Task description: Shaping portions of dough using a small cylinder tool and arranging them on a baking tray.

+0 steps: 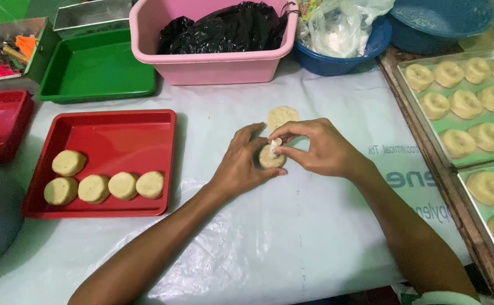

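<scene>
A white plastic sheet point(292, 237) covers the whole work table; its near half lies bare and wide, and an open strip runs between the trays and tubs at the far edge. Along the right side, past a brown wooden edge point(428, 152), stand two metal baking trays lined in green point(456, 161), filled with rows of ring-pressed pale dough rounds point(465, 104). At the far edge sit a pink rectangular plastic tub point(213, 65) holding a black plastic bag point(224, 28), a blue round plastic basin point(337, 62) with a clear bag in it, and a green shallow plastic tray point(97, 70). On the left a red square plastic tray point(117, 133) carries five plain dough discs point(124, 185) grouped in its near-left corner, its far half bare; there is free sheet between this tray and the hands.

In the middle, the left hand point(241, 164) curls around a small round dough piece point(271, 160) resting on the sheet, fingers cupping its side. The right hand point(320, 149) pinches a small white stamp-like tool point(275, 146) narrowly between thumb and fingers, its tip touching the top of the dough piece. Just beyond the hands lies a flat loose dough disc point(282, 116), close to the fingers but apart from them.
</scene>
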